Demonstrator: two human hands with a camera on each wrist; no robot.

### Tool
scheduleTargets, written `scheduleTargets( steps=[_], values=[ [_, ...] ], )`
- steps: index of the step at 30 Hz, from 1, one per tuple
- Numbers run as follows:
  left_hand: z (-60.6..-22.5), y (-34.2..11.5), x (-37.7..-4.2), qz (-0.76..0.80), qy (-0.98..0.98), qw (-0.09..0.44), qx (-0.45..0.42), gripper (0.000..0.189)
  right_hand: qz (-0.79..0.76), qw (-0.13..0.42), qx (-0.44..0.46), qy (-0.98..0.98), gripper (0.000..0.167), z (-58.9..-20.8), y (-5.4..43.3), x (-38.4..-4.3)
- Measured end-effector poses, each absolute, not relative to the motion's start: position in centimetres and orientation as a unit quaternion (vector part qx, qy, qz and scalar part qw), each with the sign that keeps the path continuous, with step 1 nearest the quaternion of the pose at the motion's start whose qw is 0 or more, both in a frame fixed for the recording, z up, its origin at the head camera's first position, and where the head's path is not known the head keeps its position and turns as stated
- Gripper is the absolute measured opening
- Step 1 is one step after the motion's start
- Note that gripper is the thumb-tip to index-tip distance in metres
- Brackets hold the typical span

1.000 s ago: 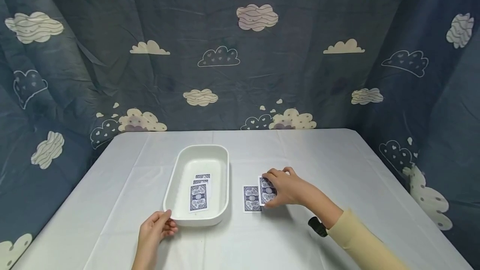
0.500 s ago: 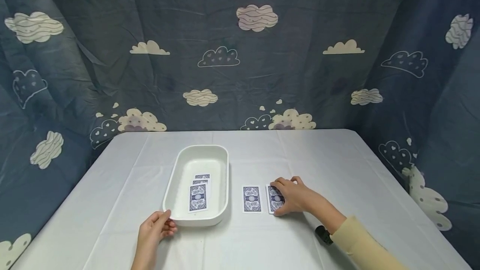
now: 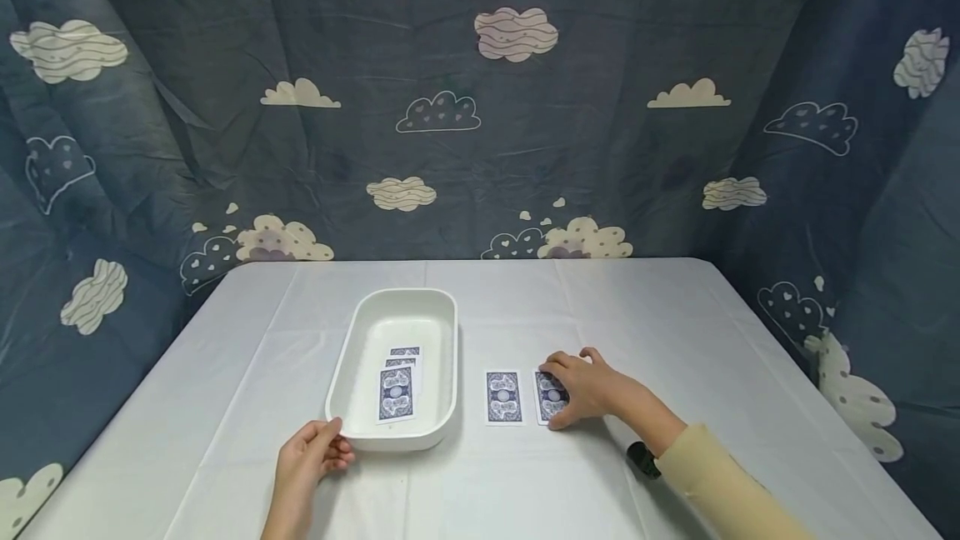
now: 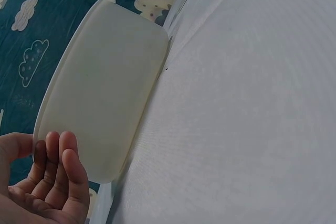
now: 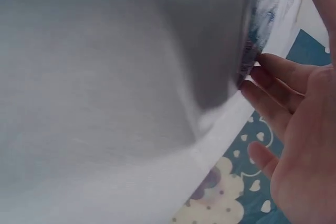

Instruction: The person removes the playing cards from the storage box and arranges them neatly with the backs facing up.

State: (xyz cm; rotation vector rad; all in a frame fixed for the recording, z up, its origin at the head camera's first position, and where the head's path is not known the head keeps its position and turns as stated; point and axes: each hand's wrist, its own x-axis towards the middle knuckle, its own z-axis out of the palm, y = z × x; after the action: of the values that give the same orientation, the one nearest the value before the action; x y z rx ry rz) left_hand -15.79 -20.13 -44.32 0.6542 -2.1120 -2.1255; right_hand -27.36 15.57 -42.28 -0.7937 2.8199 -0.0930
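Observation:
With thumb and fingertips, my left hand [image 3: 309, 461] pinches the near left corner of a white rectangular tray [image 3: 341, 373]. In the left wrist view its thumb is at the rim and its fingers lie against the outer wall [image 4: 105, 87]. Several blue-backed playing cards [image 3: 395, 394] lie overlapping inside the tray. To the tray's right, a face-down playing card [image 3: 503, 398] lies on the tablecloth. Beside it, my right hand [image 3: 588, 390] grips a playing card [image 3: 549, 400] by its far and near edges, covering its right part. I cannot tell whether more cards lie under it.
A white cloth covers the table [image 3: 465, 490]. Behind it and along both sides hangs a dark blue curtain [image 3: 585, 140] with cloud prints. A black band [image 3: 642, 459] is at the right wrist, beside a pale yellow sleeve [image 3: 720, 482].
My right hand has moved right and nearer with its playing card, which overlapped the other card and now sits apart from it. The left hand and tray stay put.

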Motion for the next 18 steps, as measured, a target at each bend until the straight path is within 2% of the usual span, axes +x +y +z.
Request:
scheduleTargets(
  steps=[7,14,18],
  values=[
    [-44.3,-20.2,-15.7,-0.692,-0.688,0.035,0.218,0.022,-0.016,0.088,-0.263,0.961,0.080,-40.4,13.9,-27.9],
    [-44.2,-20.2,-15.7,-0.691,-0.689,0.036,0.217,0.024,-0.046,0.035,-0.309,0.949,0.079,-36.1,9.7,-27.4],
    [-44.2,-20.1,-15.8,-0.691,-0.689,0.037,0.215,0.025,-0.042,0.028,-0.326,0.944,0.081,-34.4,7.0,-27.0]
  ],
)
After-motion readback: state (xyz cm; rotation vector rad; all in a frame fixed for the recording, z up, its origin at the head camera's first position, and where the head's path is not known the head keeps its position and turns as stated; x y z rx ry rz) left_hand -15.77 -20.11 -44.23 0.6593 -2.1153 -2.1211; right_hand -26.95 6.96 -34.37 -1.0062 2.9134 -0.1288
